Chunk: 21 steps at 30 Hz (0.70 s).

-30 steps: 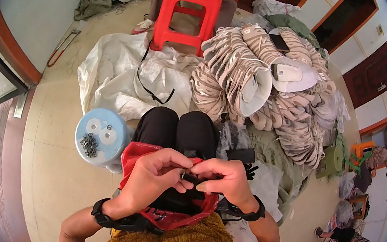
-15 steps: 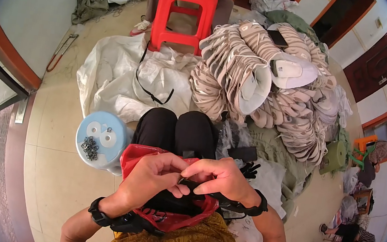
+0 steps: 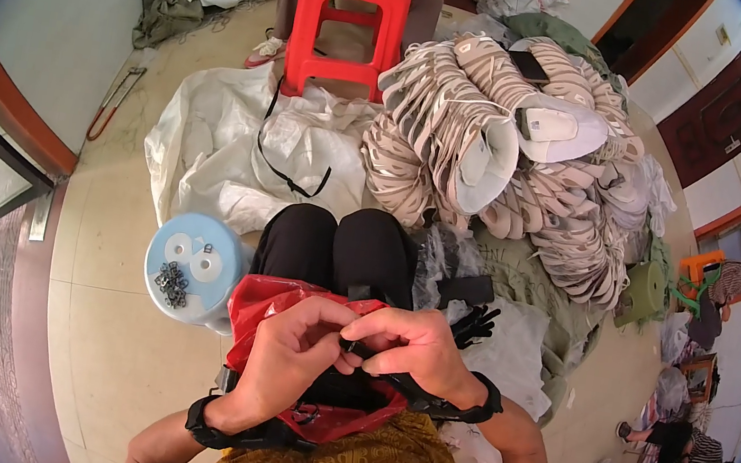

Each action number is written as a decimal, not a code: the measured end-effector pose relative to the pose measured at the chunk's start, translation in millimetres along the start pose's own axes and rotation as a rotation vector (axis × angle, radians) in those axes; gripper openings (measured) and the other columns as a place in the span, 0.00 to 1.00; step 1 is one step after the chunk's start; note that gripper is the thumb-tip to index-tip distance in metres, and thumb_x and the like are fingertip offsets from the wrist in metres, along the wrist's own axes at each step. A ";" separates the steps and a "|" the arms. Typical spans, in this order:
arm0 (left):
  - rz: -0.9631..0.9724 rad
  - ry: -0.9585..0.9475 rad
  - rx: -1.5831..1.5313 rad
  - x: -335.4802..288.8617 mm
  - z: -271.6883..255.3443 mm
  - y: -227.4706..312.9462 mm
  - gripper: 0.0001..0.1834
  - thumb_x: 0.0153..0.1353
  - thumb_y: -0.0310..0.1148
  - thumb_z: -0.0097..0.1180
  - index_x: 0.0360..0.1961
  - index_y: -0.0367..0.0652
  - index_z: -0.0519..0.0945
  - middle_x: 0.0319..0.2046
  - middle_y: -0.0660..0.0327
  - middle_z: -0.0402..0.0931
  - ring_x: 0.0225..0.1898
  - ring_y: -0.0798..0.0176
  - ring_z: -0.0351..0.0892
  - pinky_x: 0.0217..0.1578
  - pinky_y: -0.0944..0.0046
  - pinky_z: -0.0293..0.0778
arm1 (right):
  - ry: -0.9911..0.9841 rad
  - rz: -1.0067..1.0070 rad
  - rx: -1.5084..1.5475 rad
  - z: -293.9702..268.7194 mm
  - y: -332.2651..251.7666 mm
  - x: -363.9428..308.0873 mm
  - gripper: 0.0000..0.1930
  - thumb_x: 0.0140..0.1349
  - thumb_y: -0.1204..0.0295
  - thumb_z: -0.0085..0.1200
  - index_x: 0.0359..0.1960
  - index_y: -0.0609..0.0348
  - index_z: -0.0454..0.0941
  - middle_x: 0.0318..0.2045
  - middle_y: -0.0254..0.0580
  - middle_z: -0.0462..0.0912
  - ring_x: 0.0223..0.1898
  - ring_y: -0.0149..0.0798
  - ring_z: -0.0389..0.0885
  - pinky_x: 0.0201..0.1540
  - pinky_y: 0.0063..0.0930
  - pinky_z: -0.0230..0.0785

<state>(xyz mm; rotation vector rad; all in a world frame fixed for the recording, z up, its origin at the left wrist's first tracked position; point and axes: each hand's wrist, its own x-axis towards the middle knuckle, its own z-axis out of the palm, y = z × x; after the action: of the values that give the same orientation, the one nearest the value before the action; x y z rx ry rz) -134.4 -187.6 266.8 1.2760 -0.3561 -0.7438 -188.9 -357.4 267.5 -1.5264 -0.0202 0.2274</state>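
Black and slim, the small piece (image 3: 353,348) is pinched by my left hand (image 3: 289,346) and right hand (image 3: 423,343), likely for steadiness, above the red bag (image 3: 259,295).

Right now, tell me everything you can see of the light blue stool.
The light blue stool looks like plastic and stands upright on the tiled floor, left of your knees. Its rounded seat bears a white patch with two eye-like rings. A heap of small dark metallic-looking pieces sits on its near left part, with one piece apart beside the right ring. Its legs are mostly hidden; whether it touches your knees is unclear.
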 end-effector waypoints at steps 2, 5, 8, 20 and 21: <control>-0.029 -0.048 -0.100 -0.9 -0.7 2.6 0.10 0.55 0.17 0.42 0.40 0.31 0.69 0.32 0.57 0.74 0.32 0.68 0.76 0.34 0.72 0.73 | 0.015 -0.023 0.046 0.5 5.2 -0.5 0.20 0.38 0.86 0.52 0.38 0.62 0.76 0.26 0.32 0.77 0.24 0.21 0.69 0.28 0.14 0.62; -0.129 -0.138 -0.149 -1.0 -6.1 9.8 0.11 0.55 0.19 0.45 0.41 0.32 0.69 0.33 0.57 0.74 0.33 0.67 0.76 0.35 0.71 0.73 | 0.033 -0.055 0.070 -0.9 6.0 -2.2 0.20 0.39 0.85 0.51 0.39 0.61 0.76 0.28 0.31 0.77 0.24 0.21 0.68 0.28 0.14 0.61; -0.137 -0.226 -0.155 3.2 -14.8 2.3 0.12 0.55 0.20 0.48 0.42 0.32 0.69 0.34 0.56 0.73 0.32 0.65 0.76 0.34 0.71 0.74 | 0.033 -0.045 0.081 -1.5 6.9 -3.4 0.19 0.39 0.86 0.51 0.38 0.62 0.76 0.28 0.31 0.76 0.25 0.21 0.68 0.29 0.15 0.61; -0.064 -0.281 -0.143 1.0 -12.6 6.6 0.13 0.54 0.18 0.48 0.43 0.34 0.70 0.34 0.57 0.72 0.30 0.67 0.76 0.32 0.70 0.75 | -0.047 0.034 0.482 1.6 6.5 -0.2 0.29 0.39 0.90 0.49 0.49 0.64 0.65 0.26 0.38 0.76 0.25 0.27 0.73 0.28 0.19 0.65; -0.064 -0.282 -0.142 0.1 -12.1 7.9 0.13 0.54 0.18 0.48 0.43 0.34 0.70 0.34 0.57 0.72 0.30 0.67 0.76 0.32 0.70 0.75 | -0.065 0.084 0.536 1.7 3.7 -0.9 0.30 0.39 0.91 0.49 0.50 0.64 0.65 0.26 0.38 0.75 0.25 0.27 0.73 0.29 0.19 0.65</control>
<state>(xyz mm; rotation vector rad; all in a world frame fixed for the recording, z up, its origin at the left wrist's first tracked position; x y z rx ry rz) -124.4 -178.0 270.9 1.0537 -0.4828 -0.9904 -190.5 -355.7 264.0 -0.9867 0.0499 0.3208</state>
